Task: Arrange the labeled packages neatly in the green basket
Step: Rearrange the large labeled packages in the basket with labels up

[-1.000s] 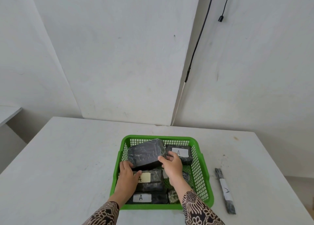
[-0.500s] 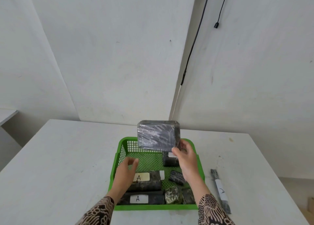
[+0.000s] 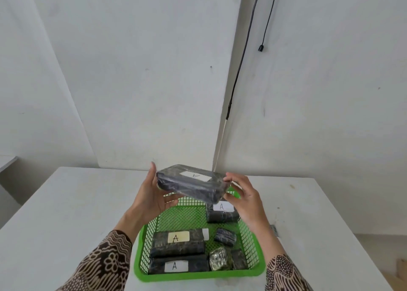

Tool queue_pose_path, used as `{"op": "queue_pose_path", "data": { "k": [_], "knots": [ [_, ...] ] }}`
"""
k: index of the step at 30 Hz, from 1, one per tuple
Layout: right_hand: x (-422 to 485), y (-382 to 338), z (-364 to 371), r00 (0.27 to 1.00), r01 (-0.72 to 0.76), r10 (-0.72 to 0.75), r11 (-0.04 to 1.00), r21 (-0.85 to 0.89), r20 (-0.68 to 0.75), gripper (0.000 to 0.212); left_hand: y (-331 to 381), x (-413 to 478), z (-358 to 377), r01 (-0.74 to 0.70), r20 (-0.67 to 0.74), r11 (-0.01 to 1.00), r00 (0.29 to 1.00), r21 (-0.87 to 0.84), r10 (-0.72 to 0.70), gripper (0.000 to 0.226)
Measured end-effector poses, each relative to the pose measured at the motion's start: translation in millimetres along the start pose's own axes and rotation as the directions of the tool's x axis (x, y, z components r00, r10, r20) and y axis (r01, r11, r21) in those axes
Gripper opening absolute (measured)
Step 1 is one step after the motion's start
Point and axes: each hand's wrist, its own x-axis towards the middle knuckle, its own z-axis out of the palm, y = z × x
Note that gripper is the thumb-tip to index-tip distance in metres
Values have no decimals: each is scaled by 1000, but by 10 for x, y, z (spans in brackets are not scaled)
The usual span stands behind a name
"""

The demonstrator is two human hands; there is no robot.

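Note:
A large black wrapped package [image 3: 189,185] with a white "A" label on top hangs above the far end of the green basket [image 3: 198,276]. My left hand [image 3: 152,194] holds its left end and my right hand [image 3: 244,197] grips its right end. Inside the basket lie two long labeled packages [image 3: 178,242] along the near left, one above the other. Another labeled package [image 3: 221,213] sits at the far right. Three small dark bundles [image 3: 224,255] fill the near right corner.
The basket stands on a white table [image 3: 66,213] set against white walls. A black cable [image 3: 240,70] runs down the wall corner behind. A thin dark package is mostly hidden behind my right forearm, right of the basket.
The large package came out of the basket, stood upright in my right hand alone, and is now turned label-up. My left hand rose from the basket and took its left end.

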Motion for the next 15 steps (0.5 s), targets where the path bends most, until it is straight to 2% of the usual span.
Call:
{"op": "queue_pose_path", "data": {
  "k": [2,4,8,15],
  "knots": [
    [-15,-35,-10,1000,19,-20,999,-34,-10,56,-10,-7,1,-17,41,999,999,-30,18,49],
    [-35,-105,-9,998,-7,3,999,-54,-63,54,-19,-17,2,-55,78,998,995,-45,58,45],
    [-47,-217,4,975,-132,149,986,106,-163,29,-53,-19,0,-130,101,988,985,-84,138,45],
    [-77,-260,25,977,-176,195,966,188,-91,50,-89,-49,45,-188,103,982,976,-30,190,36]
  ]
}}
